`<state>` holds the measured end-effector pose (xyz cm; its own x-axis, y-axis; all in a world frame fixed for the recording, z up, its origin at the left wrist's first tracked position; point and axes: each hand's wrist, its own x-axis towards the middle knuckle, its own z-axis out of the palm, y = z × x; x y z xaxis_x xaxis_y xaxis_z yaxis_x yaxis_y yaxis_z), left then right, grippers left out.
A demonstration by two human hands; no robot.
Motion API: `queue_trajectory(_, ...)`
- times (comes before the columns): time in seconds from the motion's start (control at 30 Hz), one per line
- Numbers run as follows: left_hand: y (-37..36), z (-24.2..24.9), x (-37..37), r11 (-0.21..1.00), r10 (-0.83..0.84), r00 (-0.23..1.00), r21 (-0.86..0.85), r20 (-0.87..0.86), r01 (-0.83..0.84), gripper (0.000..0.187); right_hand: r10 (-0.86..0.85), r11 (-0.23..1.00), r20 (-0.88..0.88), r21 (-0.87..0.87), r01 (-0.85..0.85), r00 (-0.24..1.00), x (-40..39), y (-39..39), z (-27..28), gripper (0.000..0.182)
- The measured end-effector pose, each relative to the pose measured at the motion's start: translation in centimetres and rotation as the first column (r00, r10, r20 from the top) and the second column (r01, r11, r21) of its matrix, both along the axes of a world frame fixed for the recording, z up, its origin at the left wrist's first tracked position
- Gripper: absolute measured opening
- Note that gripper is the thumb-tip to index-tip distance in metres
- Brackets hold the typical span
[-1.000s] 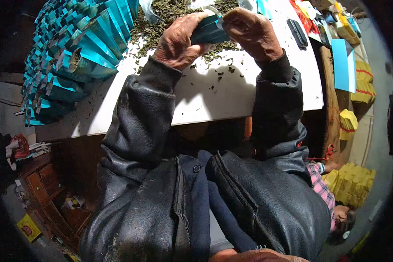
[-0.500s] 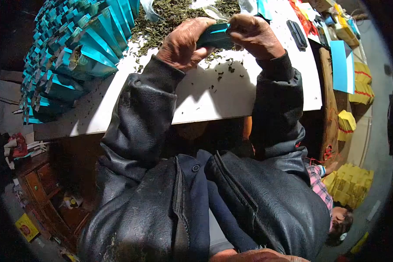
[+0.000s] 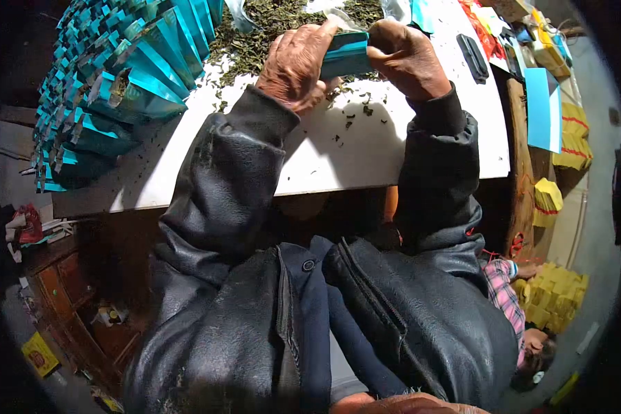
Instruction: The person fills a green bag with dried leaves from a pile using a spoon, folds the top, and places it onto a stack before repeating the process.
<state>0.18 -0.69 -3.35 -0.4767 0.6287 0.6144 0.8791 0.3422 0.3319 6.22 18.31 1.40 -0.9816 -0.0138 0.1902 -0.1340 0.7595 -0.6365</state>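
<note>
Between my two hands is a small blue paper packet (image 3: 346,56), held over the white table. My left hand (image 3: 293,65) wraps around its left end, thumb low and fingers along the top. The thumb and fingers of my right hand (image 3: 408,61) pinch its right end. Clear plastic film (image 3: 341,21) shows just above the packet's upper edge. Behind and below it, loose dried tea leaves (image 3: 259,45) spread over the tabletop (image 3: 317,169), with scattered bits nearer to me.
A tall stack of blue packets (image 3: 127,83) fans out on the left. At the right lie a dark oblong case (image 3: 471,56) and a blue paper piece (image 3: 541,107). Yellow bundles (image 3: 555,293) stand on the floor beside another person in a pink checked shirt (image 3: 504,286).
The packet has tilted so more of its blue side faces me. My left hand has shifted slightly right, and its fingers have moved up. The other person's arm now reaches toward the yellow bundles.
</note>
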Motion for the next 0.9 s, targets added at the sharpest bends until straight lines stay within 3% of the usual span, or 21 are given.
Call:
queue_trajectory(0.2, -0.3, 1.1, -0.2, 0.988, -0.134, 0.988, 0.088, 0.072, 0.127, 0.059, 0.053, 0.996, -0.026, -0.076, -0.055, 0.998, -0.3, 0.9, -0.9, 0.007)
queue_trajectory(0.37, -0.3, 1.0, -0.1, 0.994, -0.112, 0.968, 0.032, 0.224, 0.107, 0.065, 0.037, 0.999, 0.011, -0.012, -0.037, 0.999, -0.1, 0.9, -0.6, 0.008)
queue_trajectory(0.47, -0.4, 1.0, -0.1, 0.994, -0.11, 0.956, 0.046, 0.271, 0.101, 0.065, 0.086, 0.993, -0.012, -0.077, -0.087, 0.996, -0.1, 1.0, -0.6, 0.009)
queue_trajectory(0.53, -0.4, 1.4, 0.1, 0.994, -0.105, 0.95, 0.051, 0.295, 0.094, 0.065, 0.063, 0.97, 0.12, -0.243, -0.032, 0.991, 0.2, 0.7, 0.3, 0.014)
queue_trajectory(0.6, -0.5, 1.9, 0.1, 0.993, -0.113, 0.916, 0.067, 0.384, 0.095, 0.065, 0.057, 0.956, 0.143, -0.294, -0.013, 0.988, 0.3, 0.5, 0.5, 0.016)
queue_trajectory(0.73, -0.7, 1.7, -0.1, 0.992, -0.112, 0.935, 0.089, 0.336, 0.087, 0.068, 0.1, 0.941, 0.203, -0.338, -0.026, 0.974, 0.3, 0.7, 1.0, 0.023)
queue_trajectory(0.9, -0.6, 1.7, -0.2, 0.988, -0.134, 0.928, 0.122, 0.348, 0.097, 0.071, 0.174, 0.907, 0.152, -0.41, -0.098, 0.973, 0.4, 0.7, 1.3, 0.028)
